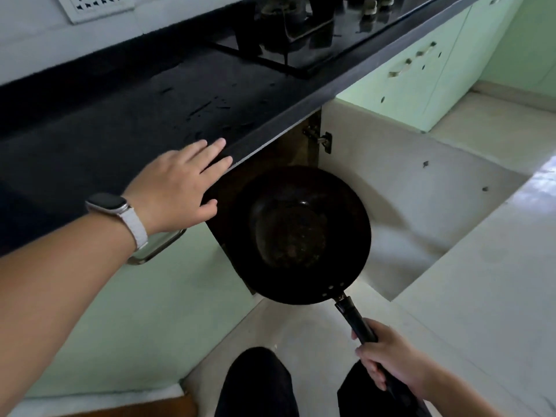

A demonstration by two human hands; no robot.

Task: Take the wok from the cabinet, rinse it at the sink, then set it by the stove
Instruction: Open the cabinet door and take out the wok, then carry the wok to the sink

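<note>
On the left, my left hand lies flat on the front edge of the dark worktop. Its fingers are straight and spread and hold nothing; I judge it is only a support. Just right of it, lower than the worktop edge, hangs the wok, bowl upward, in front of the open cabinet and, as far as I can tell, already outside the opening. Its long handle runs from the bowl down and to the right, toward me, into my right hand, whose fingers are wrapped around the grip. So the right hand carries the load, and the bowl lies up-left from it. The far rim is close under the worktop edge and the open door stands on the right, so I think the free room is toward me. The stove sits toward the far right of the worktop; no sink is in view.
</note>
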